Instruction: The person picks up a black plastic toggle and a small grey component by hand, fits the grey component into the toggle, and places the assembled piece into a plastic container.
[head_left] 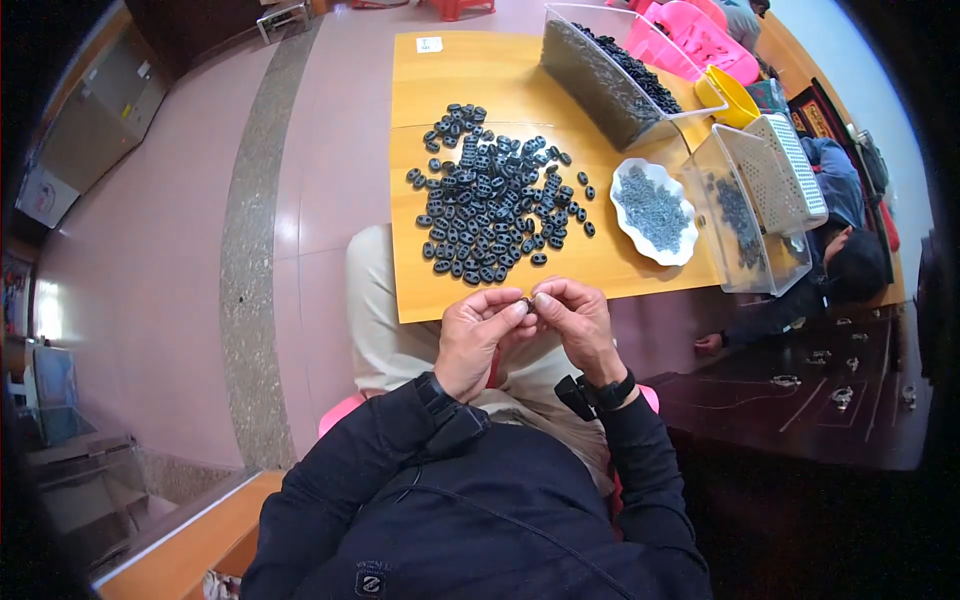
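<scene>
OK, I see L fingers [508, 314] & R fingers [550, 306] pinching sm. dk pc [528, 304]; long axis unclear. White label [429, 44], far bench [490, 65] corner, print illegible.

One small dark piece [527, 305] sits between the fingertips [544, 301]; ahead lie scores of black two-holed ovals [488, 190]; ahead-right stand one scalloped dish [624, 224], two clear bins [590, 92], one perforated basket [783, 172], one yellow container [730, 97].

the person wears a black long-sleeved jacket [470, 550] with a small square patch [371, 582] bearing a pale mark, a thin dark cord [540, 527] across its front, black wrist straps [615, 392] with dark boxy units [460, 430], and pale beige trousers [372, 300].
</scene>
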